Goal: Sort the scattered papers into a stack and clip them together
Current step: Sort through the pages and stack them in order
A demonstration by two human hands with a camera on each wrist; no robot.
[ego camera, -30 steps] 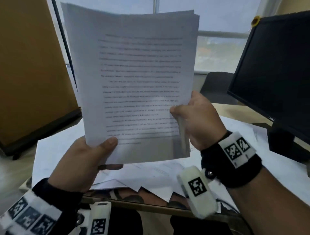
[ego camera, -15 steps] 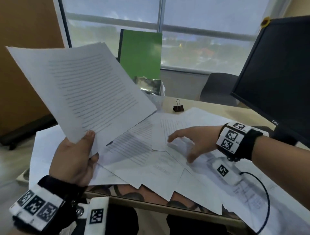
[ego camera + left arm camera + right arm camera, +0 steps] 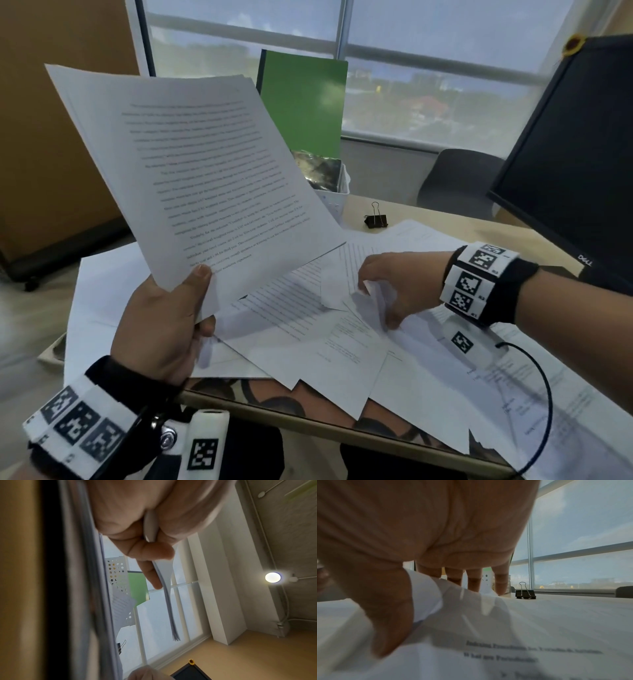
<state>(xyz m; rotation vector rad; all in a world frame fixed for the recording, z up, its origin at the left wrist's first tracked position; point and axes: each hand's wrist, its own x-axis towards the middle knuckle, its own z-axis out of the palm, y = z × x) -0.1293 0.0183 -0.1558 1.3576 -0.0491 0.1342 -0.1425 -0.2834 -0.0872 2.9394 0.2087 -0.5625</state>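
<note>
My left hand (image 3: 171,318) grips the lower corner of a stack of printed papers (image 3: 191,171), held up and tilted over the left of the desk; the left wrist view shows the stack's edge (image 3: 169,609) between thumb and fingers. My right hand (image 3: 394,291) is down on the scattered papers (image 3: 308,329), pinching up a curled sheet (image 3: 337,291) between thumb and fingers; this bent sheet (image 3: 429,599) also shows in the right wrist view. A black binder clip (image 3: 376,217) stands on the desk beyond the papers, also in the right wrist view (image 3: 525,593).
A black monitor (image 3: 565,154) stands at the right. A green folder (image 3: 303,102) sits upright in a white perforated bin (image 3: 334,197) at the back. Loose sheets overhang the desk's near edge (image 3: 308,414). A dark chair (image 3: 459,181) is behind the desk.
The right hand let go of the stack, dropped to the scattered papers and now pinches up one sheet. The left hand alone holds the stack, tilted to the left.
</note>
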